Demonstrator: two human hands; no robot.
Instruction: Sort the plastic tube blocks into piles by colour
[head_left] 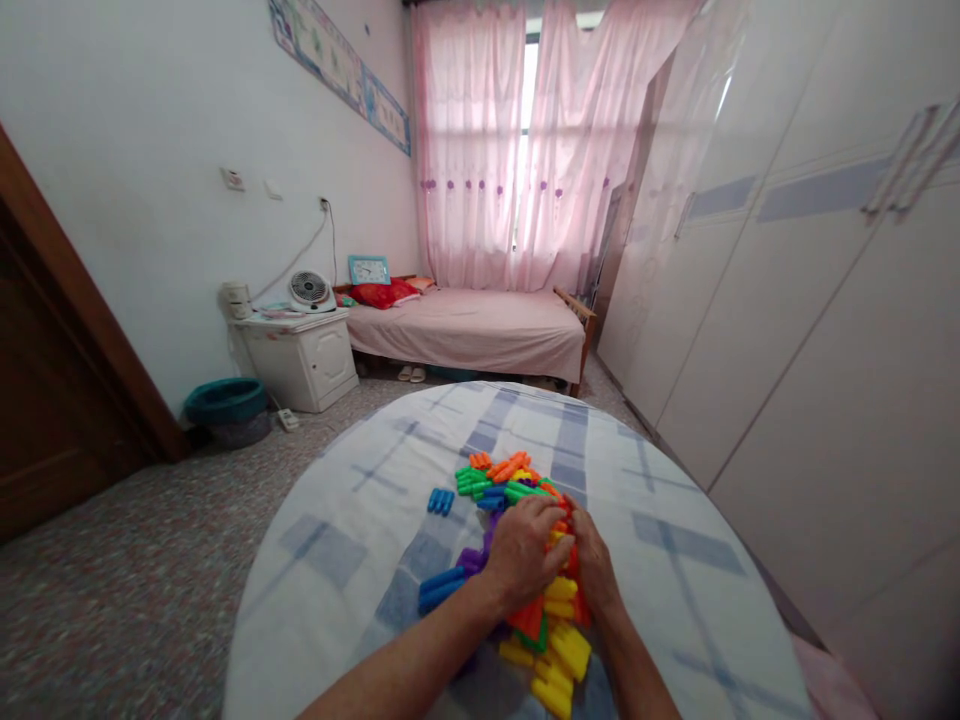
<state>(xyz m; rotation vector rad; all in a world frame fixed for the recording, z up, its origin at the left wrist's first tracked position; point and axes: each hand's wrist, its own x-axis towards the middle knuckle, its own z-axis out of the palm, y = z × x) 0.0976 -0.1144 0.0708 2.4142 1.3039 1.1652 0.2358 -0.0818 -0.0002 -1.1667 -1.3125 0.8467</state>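
Colourful plastic building pieces, with ribbed, tube-like shapes, lie in a loose heap on the round table. My left hand [525, 552] bends over the middle of the heap, its fingers and thumb around orange and yellow pieces. Facing it, my right hand [594, 560] curls against the right side of the same pieces, near a red one. The exact parts between the palms are partly hidden. Close to my wrists are yellow pieces [570, 650] and blue pieces [441, 590]. Green pieces [474, 483] and orange pieces [511, 466] lie beyond my fingers.
One blue piece [441, 501] lies apart on the left of the checked tablecloth [322, 550]. Past the table stand a bed [472, 325], a white cabinet [322, 360] with a fan [309, 290], and a green bin [225, 400]. Tall wardrobes [795, 330] line the right.
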